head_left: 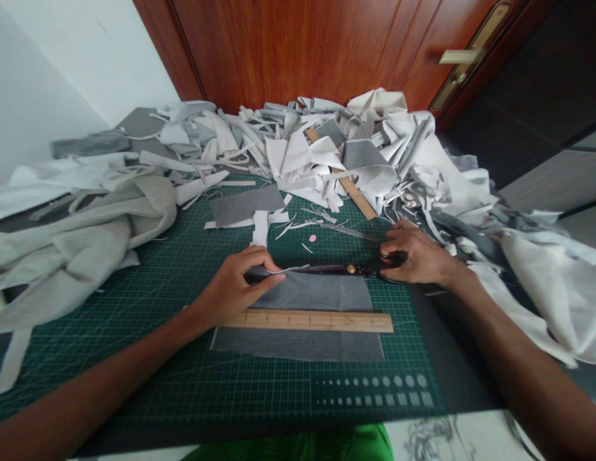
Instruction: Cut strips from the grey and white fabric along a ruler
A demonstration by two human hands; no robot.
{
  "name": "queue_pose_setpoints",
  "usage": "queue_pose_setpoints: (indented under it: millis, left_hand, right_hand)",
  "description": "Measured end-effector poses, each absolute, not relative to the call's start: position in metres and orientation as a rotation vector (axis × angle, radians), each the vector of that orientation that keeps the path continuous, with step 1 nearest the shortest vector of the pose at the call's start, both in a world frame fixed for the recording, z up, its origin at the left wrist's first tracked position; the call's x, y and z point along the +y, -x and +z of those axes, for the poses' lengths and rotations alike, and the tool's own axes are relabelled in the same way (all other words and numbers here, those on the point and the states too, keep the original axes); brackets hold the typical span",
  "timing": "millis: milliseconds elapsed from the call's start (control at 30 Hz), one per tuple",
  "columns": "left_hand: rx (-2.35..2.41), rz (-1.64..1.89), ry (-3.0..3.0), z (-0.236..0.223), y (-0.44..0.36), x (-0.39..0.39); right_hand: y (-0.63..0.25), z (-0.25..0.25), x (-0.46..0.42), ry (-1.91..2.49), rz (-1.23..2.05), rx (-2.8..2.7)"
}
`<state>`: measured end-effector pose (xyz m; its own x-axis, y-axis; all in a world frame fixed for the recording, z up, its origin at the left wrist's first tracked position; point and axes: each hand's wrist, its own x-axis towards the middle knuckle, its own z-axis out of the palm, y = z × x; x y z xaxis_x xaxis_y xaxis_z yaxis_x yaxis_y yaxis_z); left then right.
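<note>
Grey cloth (321, 292) | left hand (237, 282) pinching its far edge | right hand (413, 253) curled round black scissors (351, 269)

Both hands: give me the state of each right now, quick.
Left hand: closed, pinching the grey fabric between thumb and fingers.
Right hand: closed, holding the black scissors.

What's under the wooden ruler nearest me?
Gray cloth shows along both long edges of the ruler, whose right end reaches over the green mat. The strip directly beneath is covered, so I can't tell whether the cloth runs through as one piece.
</note>
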<state>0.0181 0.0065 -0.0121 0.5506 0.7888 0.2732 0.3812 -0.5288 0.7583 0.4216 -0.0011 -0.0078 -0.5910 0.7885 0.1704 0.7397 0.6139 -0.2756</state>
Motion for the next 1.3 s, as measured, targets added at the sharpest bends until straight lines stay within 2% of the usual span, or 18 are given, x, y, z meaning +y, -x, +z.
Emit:
queue_pose_setpoints:
  millis: [1300]
  left_hand:
    - [0.976, 0.763, -2.131, -0.0105, -0.0181, 0.007]
  right_hand:
    - [-0.4187, -0.0073, -0.0002, 1.258, 0.225, -2.544]
